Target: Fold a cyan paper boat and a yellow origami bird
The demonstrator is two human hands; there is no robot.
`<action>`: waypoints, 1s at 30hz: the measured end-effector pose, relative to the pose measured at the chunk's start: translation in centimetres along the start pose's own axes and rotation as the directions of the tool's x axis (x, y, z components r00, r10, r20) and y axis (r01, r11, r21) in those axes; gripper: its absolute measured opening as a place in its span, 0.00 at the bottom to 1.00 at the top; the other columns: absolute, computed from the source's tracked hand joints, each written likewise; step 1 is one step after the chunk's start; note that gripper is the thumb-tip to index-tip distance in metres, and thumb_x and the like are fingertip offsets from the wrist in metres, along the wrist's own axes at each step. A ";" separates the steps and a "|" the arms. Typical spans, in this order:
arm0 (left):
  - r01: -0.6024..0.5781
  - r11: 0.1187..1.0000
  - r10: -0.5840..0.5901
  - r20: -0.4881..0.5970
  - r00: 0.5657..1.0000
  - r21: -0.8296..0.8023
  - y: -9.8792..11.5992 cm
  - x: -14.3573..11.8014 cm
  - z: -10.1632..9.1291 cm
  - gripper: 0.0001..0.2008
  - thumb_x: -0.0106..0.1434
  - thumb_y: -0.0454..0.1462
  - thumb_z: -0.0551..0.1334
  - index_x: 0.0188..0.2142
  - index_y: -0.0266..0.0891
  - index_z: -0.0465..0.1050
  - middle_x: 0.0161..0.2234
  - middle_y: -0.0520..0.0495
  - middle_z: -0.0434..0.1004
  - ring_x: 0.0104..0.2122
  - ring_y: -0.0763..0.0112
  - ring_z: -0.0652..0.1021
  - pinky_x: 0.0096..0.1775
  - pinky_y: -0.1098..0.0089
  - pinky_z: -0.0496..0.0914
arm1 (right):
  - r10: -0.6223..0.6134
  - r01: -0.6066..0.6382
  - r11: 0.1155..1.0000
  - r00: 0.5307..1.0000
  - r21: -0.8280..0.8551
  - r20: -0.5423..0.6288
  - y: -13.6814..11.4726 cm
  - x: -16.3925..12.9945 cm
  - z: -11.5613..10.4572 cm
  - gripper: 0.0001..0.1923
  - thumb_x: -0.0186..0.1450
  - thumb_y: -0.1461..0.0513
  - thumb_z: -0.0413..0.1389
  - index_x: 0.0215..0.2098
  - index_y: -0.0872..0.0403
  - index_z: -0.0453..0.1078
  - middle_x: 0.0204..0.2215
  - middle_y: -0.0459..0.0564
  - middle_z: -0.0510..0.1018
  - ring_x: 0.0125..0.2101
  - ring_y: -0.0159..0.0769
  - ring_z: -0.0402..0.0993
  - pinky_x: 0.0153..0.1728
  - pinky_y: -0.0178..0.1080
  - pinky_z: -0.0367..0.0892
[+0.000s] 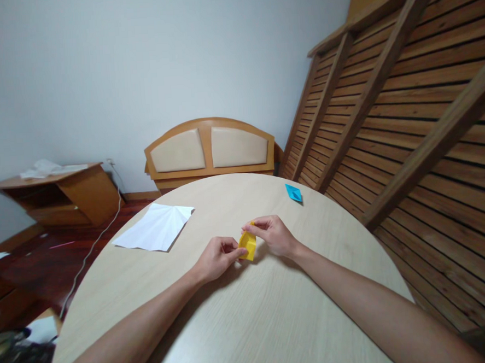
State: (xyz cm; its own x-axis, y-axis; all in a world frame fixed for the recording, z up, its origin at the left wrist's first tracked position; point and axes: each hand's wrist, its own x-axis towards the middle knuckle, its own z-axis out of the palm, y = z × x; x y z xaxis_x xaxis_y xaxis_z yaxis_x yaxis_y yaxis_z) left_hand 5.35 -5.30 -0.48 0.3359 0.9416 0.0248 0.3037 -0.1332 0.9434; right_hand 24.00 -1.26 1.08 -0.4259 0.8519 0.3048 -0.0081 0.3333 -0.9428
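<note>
1. Two bare forearms reach in from the bottom edge across a round, pale wood-grain bench (251,323), meeting near its middle.

2. Between them sits a small yellow folded paper (248,245), raised slightly off the bench surface and held from both sides.

3. On one side, the left hand (217,258) has its fingers curled, thumb and fingertips pinching the paper's lower left edge.

4. On the other, the right hand (272,235) pinches the upper corner between thumb and forefinger, the remaining fingers tucked under.

5. Judging by the grip, a fold is in progress: the piece already looks several layers thick, and both hands appear to be setting or opening a crease rather than starting fresh.

6. Whatever move follows likely calls for fine fingertip work — keeping the layers aligned while one hand anchors and the other presses the edge flat — since so small a piece can slip or crease askew.

7. Farther across the bench, well apart from the hands, lies a white paper sheet (155,227) with fanned creases toward the left edge, and a small blue folded paper (293,192) near the far right rim.

8. Beyond the bench stand a padded headboard (210,148) against the wall and a slatted wooden frame (406,100) leaning at right.
</note>
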 end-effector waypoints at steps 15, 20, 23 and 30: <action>-0.116 0.985 0.099 -0.134 0.986 -0.126 0.0 0.1 -0.9 0.22 0.55 0.52 0.68 0.26 0.33 0.74 0.25 0.44 0.78 0.24 0.72 0.74 0.28 0.71 0.66 | 0.056 -0.070 0.997 0.965 0.044 0.258 1.1 -0.2 -0.4 0.25 0.56 0.52 0.68 0.47 0.56 0.76 0.41 0.54 0.81 0.38 0.38 0.77 0.40 0.40 0.71; -0.068 0.980 0.056 -0.071 0.996 -0.188 -0.1 0.1 -0.8 0.24 0.52 0.54 0.70 0.27 0.34 0.73 0.27 0.42 0.80 0.26 0.69 0.77 0.29 0.70 0.69 | 0.097 -0.108 0.993 0.975 0.045 0.201 0.5 -0.3 0.0 0.20 0.55 0.49 0.67 0.34 0.58 0.79 0.31 0.51 0.82 0.32 0.38 0.77 0.38 0.40 0.70; -0.046 0.984 0.036 -0.061 0.997 -0.173 -0.1 0.2 -0.7 0.23 0.53 0.53 0.70 0.26 0.34 0.72 0.25 0.43 0.79 0.24 0.71 0.75 0.26 0.72 0.66 | 0.088 -0.091 0.996 0.985 0.010 0.147 0.4 -0.1 -0.5 0.19 0.55 0.49 0.66 0.29 0.58 0.79 0.26 0.49 0.80 0.28 0.35 0.74 0.34 0.38 0.68; -0.020 0.998 0.017 -0.040 0.999 -0.059 -0.6 0.2 -0.4 0.16 0.55 0.47 0.67 0.26 0.35 0.72 0.22 0.49 0.75 0.21 0.76 0.70 0.24 0.75 0.59 | 0.050 -0.048 0.998 0.997 0.030 -0.056 1.0 0.8 -1.0 0.19 0.53 0.49 0.67 0.33 0.57 0.79 0.28 0.50 0.81 0.29 0.35 0.73 0.33 0.39 0.68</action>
State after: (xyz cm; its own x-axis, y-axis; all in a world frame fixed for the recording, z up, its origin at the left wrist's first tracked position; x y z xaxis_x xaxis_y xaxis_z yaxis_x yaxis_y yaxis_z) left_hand 4.85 -4.95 -0.89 0.3051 0.9508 0.0543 0.2436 -0.1330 0.9607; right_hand 24.52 0.12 0.49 -0.3743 0.8887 0.2647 -0.0151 0.2796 -0.9600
